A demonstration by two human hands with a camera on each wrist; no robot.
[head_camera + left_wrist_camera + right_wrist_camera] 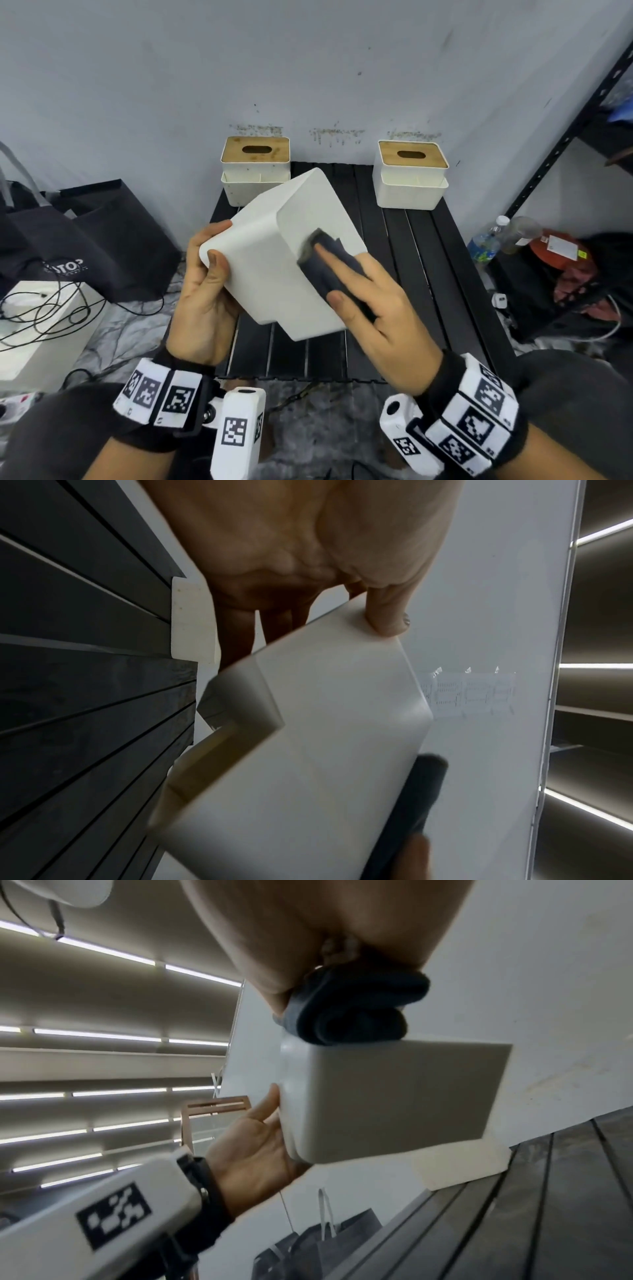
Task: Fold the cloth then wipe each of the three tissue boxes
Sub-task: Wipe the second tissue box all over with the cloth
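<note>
The left hand (202, 294) is gripping a white tissue box (274, 260) and holding it tilted in the air above the black slatted worktop (428, 274). The thumb is lying on the near corner of the box and the fingers are wrapping around its far side. The box is turned so that plain white faces are pointing toward the head camera; its opening and contents are not showing in that view. In the left wrist view a recessed rim on the box (308, 750) is showing along one edge, but the inside cannot be made out.

The right hand (380, 308) is pressing a folded dark grey cloth (325, 270) against the upper face of the held box, with fingers lying nearly straight over the cloth and the thumb pinning its near end. The far end of the cloth is blurring. In the right wrist view the cloth (352, 1007) is sitting bunched between the palm and the top edge of the box (394, 1096).

Two more tissue boxes are standing upright at the back of the worktop against the wall, well apart: the left box (255, 171) and the right box (411, 174). Each is carrying a wooden lid with an oval slot. No tissue is protruding from either slot, and their insides are hidden.
</note>
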